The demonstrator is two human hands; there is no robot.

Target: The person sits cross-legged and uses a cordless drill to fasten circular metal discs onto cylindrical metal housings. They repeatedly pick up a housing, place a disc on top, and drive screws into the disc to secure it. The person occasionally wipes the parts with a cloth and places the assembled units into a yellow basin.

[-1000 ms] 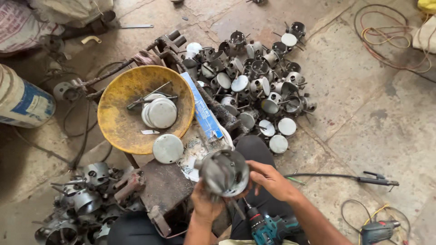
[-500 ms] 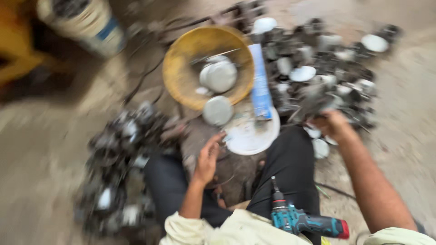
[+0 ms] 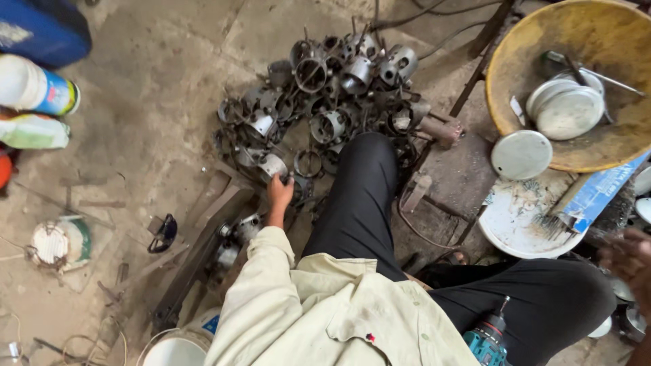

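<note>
One yellow basin (image 3: 522, 68) holds two round metal lids (image 3: 566, 108) and a rod; a third lid (image 3: 521, 154) leans outside. The left hand (image 3: 279, 190) grips a metal housing (image 3: 271, 165) at the scrap pile (image 3: 325, 102); whether the blurred right hand (image 3: 627, 257) holds anything, I cannot tell

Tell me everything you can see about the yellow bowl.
The yellow bowl is a wide, shallow round basin at the top right, cut off by the frame's edge. Its inside is dull yellow, stained and scuffed; the material cannot be told. It sits upright at floor level. Inside lie round grey metal lids and a thin rod. Another lid lies against its lower rim, and a blue box lies below it. Neither hand touches it.
</note>
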